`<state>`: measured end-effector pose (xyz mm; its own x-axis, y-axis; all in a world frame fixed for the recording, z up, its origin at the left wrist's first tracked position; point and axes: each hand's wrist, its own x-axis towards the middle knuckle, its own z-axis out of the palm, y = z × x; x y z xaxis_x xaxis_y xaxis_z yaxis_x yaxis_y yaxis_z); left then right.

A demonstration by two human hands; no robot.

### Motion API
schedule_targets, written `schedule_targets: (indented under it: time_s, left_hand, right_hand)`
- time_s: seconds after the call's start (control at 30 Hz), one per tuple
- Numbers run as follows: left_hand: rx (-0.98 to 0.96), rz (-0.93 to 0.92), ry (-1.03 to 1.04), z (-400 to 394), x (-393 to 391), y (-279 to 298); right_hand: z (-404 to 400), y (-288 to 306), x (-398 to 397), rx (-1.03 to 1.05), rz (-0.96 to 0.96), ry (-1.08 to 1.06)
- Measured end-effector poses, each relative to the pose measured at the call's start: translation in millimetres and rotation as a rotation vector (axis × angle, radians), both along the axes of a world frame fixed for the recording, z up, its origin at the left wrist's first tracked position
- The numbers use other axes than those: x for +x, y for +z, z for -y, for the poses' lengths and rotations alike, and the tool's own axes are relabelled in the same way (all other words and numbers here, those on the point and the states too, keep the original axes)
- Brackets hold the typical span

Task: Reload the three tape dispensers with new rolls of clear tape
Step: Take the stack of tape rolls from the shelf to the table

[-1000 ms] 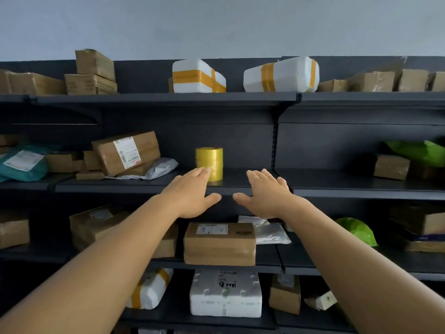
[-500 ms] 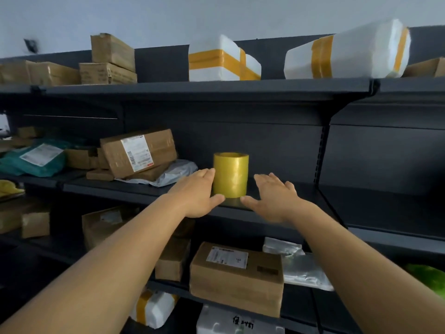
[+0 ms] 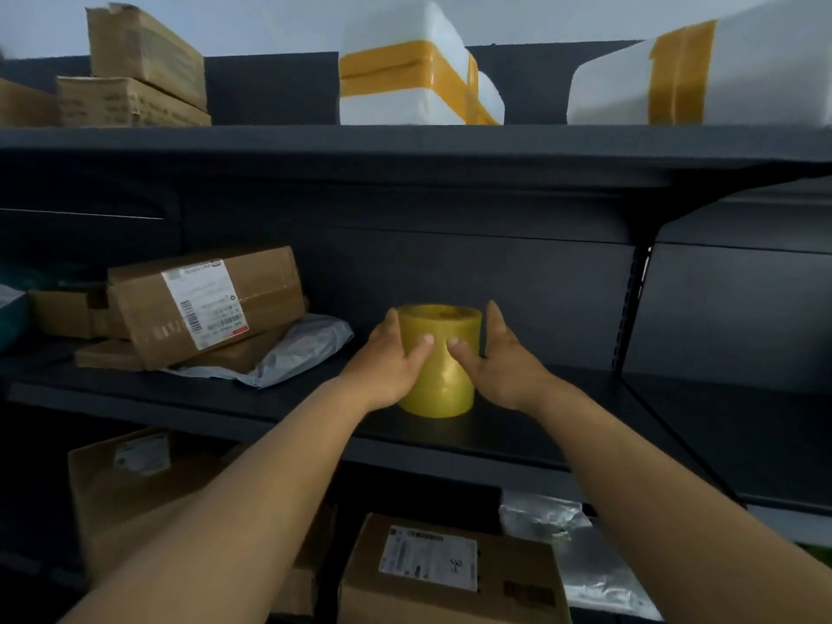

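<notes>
Labelled box [image 3: 205, 306] — left of tape stack [image 3: 439, 360]

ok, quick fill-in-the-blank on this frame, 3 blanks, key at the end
The tape stack is coloured ____.
The left hand and right hand touch it from ____ sides.
The labelled cardboard box lies to the ____ of the stack on the same shelf.
Missing: yellow; opposite; left

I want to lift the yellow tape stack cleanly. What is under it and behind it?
The yellow tape stack stands on the dark shelf. Behind it only the shelf's back panel shows; both hands cover part of its sides.
</notes>
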<state>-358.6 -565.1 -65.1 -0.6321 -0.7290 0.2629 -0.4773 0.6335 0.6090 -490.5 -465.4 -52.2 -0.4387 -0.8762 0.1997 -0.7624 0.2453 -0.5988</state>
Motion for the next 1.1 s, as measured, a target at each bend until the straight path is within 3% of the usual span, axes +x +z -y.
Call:
schedule_targets:
  time_s: [0.53,0.77,1.1]
  left_hand:
    - [0.422,-0.453,-0.035,31,-36,-21]
    - [0.458,-0.592,0.021,12,-33,-23]
    - [0.387,-0.706,0.035,-51,-27,-24]
  right_hand:
    - [56,-31,-2,-0.294,0.543,-0.083]
    - [45,-31,2,-0.362,0.588,-0.067]
    - [-14,-29,10,-0.462,0.499,-0.048]
